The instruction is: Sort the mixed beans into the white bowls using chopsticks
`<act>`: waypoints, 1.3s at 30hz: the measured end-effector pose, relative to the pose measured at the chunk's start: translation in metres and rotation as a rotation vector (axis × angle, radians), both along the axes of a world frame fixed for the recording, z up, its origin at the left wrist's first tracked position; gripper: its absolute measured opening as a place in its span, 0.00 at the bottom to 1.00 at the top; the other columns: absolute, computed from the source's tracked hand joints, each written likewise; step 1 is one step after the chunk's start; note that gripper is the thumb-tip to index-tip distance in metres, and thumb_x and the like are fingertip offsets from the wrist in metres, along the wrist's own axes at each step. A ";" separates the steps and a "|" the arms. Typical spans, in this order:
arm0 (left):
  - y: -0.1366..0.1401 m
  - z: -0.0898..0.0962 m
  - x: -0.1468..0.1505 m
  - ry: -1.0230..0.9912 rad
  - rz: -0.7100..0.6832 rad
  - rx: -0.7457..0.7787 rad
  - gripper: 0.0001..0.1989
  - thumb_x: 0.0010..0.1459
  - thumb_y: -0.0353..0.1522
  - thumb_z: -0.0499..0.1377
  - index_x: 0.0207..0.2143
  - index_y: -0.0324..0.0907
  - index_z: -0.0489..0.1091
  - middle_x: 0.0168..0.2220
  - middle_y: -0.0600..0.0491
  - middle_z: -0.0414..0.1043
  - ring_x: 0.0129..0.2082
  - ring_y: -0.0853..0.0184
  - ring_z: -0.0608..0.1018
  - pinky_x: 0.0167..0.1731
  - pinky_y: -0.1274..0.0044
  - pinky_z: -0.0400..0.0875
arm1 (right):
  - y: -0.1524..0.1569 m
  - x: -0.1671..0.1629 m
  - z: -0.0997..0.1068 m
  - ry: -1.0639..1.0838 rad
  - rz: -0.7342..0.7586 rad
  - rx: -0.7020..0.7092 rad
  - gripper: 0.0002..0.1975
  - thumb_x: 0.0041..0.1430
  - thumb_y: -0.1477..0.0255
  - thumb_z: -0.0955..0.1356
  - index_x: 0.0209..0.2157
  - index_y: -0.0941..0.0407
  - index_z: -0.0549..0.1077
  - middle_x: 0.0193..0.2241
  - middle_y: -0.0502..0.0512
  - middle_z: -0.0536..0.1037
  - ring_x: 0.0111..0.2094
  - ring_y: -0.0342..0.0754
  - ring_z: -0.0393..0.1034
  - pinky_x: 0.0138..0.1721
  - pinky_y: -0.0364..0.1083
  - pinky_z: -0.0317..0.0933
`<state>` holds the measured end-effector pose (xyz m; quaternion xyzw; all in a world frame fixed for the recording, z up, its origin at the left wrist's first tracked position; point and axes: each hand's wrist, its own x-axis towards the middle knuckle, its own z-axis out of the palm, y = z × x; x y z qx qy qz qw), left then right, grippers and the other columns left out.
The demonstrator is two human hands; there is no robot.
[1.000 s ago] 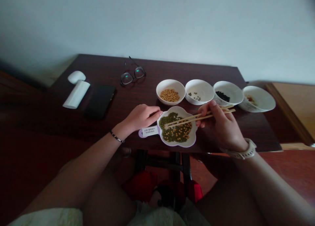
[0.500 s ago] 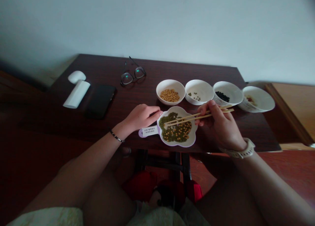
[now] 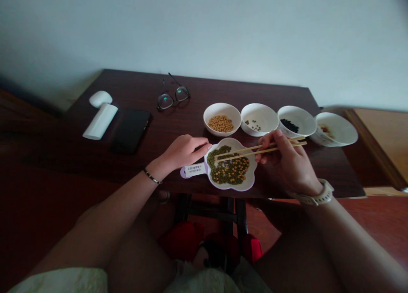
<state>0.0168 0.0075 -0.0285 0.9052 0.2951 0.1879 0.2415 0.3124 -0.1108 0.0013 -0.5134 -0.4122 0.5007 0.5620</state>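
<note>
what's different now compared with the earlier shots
The chopsticks' tips have shifted slightly toward the far side of the dish. Nothing was taken hold of or let go: the right hand still grips the chopsticks, the left hand stays at the dish's rim. Bowls and glasses stayed put.

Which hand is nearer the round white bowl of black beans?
Right. The right hand, holding pale wooden chopsticks, is just in front of the bowl; the left hand is farther away, to its left, at the white flower-shaped dish.
</note>
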 end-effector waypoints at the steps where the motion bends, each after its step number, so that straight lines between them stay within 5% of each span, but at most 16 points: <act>1: 0.000 0.000 0.000 0.001 0.001 -0.003 0.21 0.76 0.40 0.54 0.28 0.44 0.71 0.22 0.55 0.70 0.22 0.68 0.72 0.28 0.72 0.55 | 0.000 -0.001 -0.001 0.015 -0.003 0.002 0.22 0.73 0.50 0.72 0.32 0.53 0.78 0.30 0.53 0.79 0.27 0.45 0.77 0.25 0.41 0.71; 39: -0.001 0.001 0.000 -0.002 -0.004 0.005 0.21 0.77 0.40 0.54 0.29 0.43 0.69 0.21 0.56 0.68 0.22 0.69 0.72 0.28 0.73 0.54 | 0.003 -0.008 -0.006 0.013 -0.082 0.040 0.22 0.72 0.51 0.73 0.32 0.54 0.79 0.32 0.52 0.78 0.28 0.42 0.80 0.25 0.37 0.73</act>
